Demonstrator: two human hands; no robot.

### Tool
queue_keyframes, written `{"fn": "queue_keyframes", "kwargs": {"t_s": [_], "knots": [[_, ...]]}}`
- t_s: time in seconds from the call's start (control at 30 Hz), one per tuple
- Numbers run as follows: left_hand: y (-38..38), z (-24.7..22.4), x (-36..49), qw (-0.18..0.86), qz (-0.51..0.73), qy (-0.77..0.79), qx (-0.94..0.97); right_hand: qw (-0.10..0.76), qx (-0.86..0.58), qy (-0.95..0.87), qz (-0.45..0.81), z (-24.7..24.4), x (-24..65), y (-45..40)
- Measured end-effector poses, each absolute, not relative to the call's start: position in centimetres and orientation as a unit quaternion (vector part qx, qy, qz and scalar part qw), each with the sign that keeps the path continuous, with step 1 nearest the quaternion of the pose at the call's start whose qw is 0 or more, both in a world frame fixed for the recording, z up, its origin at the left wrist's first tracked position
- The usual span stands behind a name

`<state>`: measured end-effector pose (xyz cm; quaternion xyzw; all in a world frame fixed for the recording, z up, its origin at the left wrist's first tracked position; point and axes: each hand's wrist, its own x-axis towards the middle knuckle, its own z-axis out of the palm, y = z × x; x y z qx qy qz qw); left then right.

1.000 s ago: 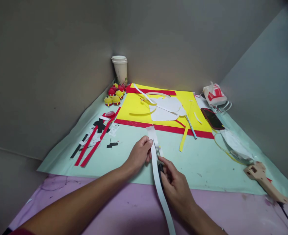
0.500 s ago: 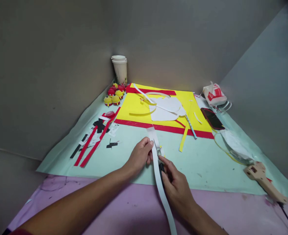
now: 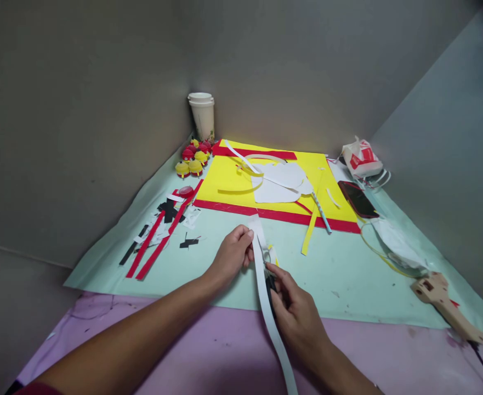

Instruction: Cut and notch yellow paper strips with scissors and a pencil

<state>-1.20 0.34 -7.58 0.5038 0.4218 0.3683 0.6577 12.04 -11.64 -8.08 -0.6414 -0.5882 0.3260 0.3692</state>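
A long white paper strip runs from the middle of the green sheet down past the lower edge of the view. Near its far end, my left hand pinches it between thumb and fingers. My right hand is closed round a dark-handled cutting tool, which looks like scissors; its blades lie at a slit in the strip and are partly hidden. Beyond the hands lies a yellow board with red borders, bearing a white paper shape and loose curled strips.
Red strips and black and white scraps lie at the left. Small red and yellow balls sit by a lidded cup. A phone, a face mask, a crumpled bag and a glue gun are on the right.
My left hand has moved slightly up and away along with the strip's far end. My right hand has barely moved.
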Motion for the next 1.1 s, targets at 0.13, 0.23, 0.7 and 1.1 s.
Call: {"fn": "queue_keyframes", "kwargs": {"t_s": [0.13,0.23,0.7,1.1], "knots": [[-0.19,-6.96,-1.03,0.647,0.365,0.428,0.514,0.373,-0.645,-0.591,0.31,-8.08,12.0,-11.48],[-0.42,-6.65,-0.95,0.643,0.363,0.433,0.518,0.378,-0.643,-0.592,0.306,-8.28,12.01,-11.47],[-0.37,-7.16,-0.96,0.656,0.362,0.43,0.503,0.383,-0.632,-0.586,0.331,-8.87,12.33,-11.65],[0.13,-7.14,-1.17,0.65,0.374,0.425,0.507,0.366,-0.639,-0.604,0.304,-8.12,12.07,-11.71]]}}
